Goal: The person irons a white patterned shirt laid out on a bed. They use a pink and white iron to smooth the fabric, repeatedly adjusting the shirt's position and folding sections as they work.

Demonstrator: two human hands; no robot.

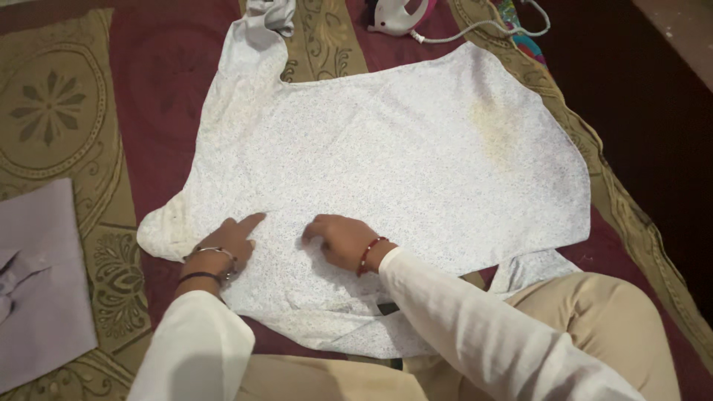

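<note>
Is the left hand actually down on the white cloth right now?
Touching. The head view shows the left hand lying palm-down on the white speckled cloth, fingers flat against the fabric near its lower left edge, with no gap visible.

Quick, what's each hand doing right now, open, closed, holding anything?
Left hand: open, fingers flat on the white garment, holding nothing.
Right hand: fingers curled against the same garment; whether it pinches the cloth cannot be told.
</note>
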